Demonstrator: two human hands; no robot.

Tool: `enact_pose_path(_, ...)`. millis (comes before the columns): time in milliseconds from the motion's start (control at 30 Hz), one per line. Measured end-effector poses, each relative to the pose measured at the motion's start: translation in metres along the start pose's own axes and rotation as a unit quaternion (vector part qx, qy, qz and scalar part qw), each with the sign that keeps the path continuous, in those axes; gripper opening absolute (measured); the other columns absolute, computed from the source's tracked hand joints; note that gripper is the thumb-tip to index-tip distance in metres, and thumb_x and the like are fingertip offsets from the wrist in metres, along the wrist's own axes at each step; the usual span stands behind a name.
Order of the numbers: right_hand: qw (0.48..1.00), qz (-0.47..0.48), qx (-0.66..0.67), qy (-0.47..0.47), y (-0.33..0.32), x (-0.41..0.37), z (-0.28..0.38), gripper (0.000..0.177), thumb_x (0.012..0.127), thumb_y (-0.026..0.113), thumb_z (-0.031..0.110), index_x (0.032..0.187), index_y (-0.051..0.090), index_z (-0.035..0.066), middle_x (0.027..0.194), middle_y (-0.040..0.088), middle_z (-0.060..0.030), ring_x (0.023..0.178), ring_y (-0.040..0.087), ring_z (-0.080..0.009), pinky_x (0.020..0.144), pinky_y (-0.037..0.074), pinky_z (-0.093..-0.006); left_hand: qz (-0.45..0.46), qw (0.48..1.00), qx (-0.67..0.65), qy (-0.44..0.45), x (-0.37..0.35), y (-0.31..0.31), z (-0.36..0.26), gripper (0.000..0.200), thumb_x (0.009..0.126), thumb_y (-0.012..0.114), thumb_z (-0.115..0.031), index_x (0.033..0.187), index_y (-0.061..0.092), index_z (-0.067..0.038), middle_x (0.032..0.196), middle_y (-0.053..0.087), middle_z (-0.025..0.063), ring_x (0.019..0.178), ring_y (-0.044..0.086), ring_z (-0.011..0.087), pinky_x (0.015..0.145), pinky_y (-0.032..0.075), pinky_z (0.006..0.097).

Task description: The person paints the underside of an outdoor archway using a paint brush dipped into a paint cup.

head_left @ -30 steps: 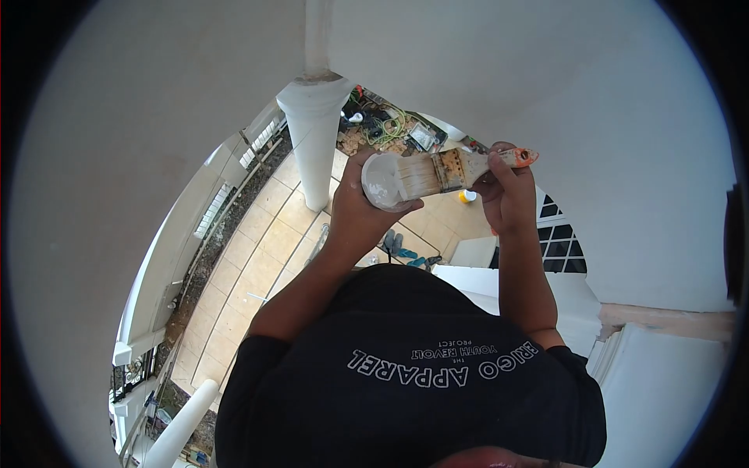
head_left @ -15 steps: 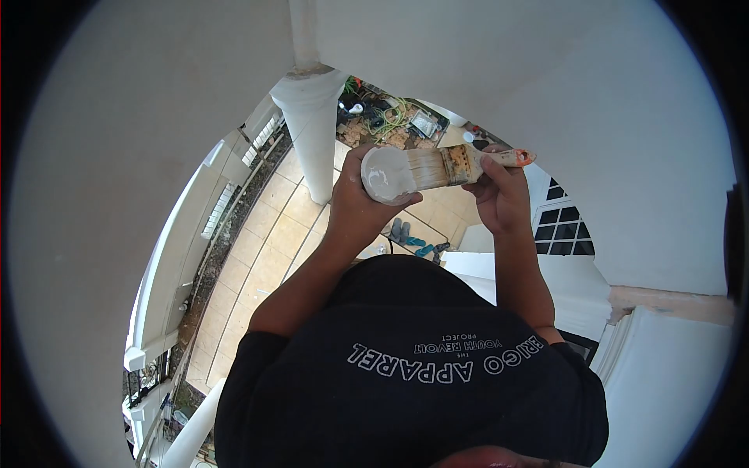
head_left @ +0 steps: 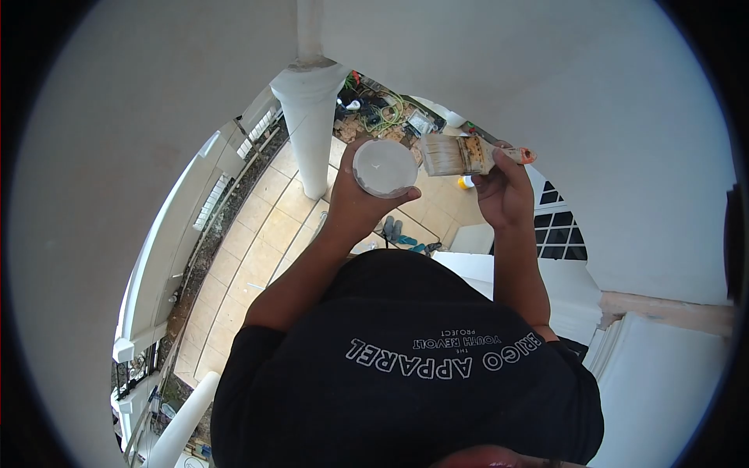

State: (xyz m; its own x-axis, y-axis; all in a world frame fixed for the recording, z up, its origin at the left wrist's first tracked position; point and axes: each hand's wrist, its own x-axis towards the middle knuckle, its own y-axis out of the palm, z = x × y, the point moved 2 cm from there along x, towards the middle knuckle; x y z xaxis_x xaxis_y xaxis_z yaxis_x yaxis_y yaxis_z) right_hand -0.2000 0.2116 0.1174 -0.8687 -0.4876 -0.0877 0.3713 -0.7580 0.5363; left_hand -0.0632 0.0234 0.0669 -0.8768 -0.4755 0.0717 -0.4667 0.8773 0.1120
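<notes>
My left hand (head_left: pixel 357 191) is wrapped around a round tub of white paint (head_left: pixel 385 168), its open top facing up. In my right hand (head_left: pixel 505 187) I grip the handle of a wide, flat paintbrush (head_left: pixel 456 155), held level. The brush's pale bristles are wet with paint and point left, just right of the tub's rim, apart from it. Orange-brown stains mark its metal band, and the handle end is orange.
A white column (head_left: pixel 310 125) rises ahead on the left. Pale walls and ceiling surround me. Far below, a tiled floor (head_left: pixel 269 195) has slippers (head_left: pixel 396 229) on it. A yellow-green hose (head_left: pixel 384 117) lies among rubble. A dark-paned window (head_left: pixel 559 228) is at right.
The paintbrush has come out of the tub and moved right, so a gap now separates bristles and rim. The tub has shifted slightly left and up in view.
</notes>
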Motion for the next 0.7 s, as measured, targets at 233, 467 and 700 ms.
enact_pose_path(233,0.990,-0.036,0.102,0.088,0.004,0.007,-0.008,0.021,0.088,0.063,0.018,0.105,0.059,0.006,0.097,0.064,-0.0062,0.078,0.065,-0.0167,0.065,0.057,-0.0258,-0.003,0.999,-0.049,-0.015,-0.007,-0.004,0.001,0.089,0.061,0.091,-0.020,0.129,0.036,-0.004,0.117,0.055,0.0134,0.110,0.056,0.0220,0.091,0.049,0.0355)
enact_pose_path(467,0.994,-0.013,0.102,0.039,0.012,0.044,0.004,0.022,0.090,0.062,0.018,0.108,0.059,0.005,0.097,0.064,-0.0085,0.081,0.065,-0.0179,0.067,0.058,-0.0276,-0.056,0.998,0.000,0.007,-0.009,-0.027,0.019,0.079,0.061,0.090,-0.014,0.122,0.041,-0.005,0.111,0.056,0.0099,0.104,0.057,0.0201,0.087,0.049,0.0334)
enact_pose_path(700,0.983,0.024,-0.063,-0.174,0.091,0.094,0.077,0.026,0.092,0.060,0.011,0.115,0.057,0.000,0.101,0.063,-0.0122,0.085,0.066,-0.0201,0.076,0.059,-0.0312,-0.091,0.995,-0.043,0.011,-0.011,-0.052,0.029,0.080,0.060,0.088,-0.005,0.124,0.041,-0.007,0.111,0.055,0.0088,0.104,0.055,0.0200,0.086,0.049,0.0333)
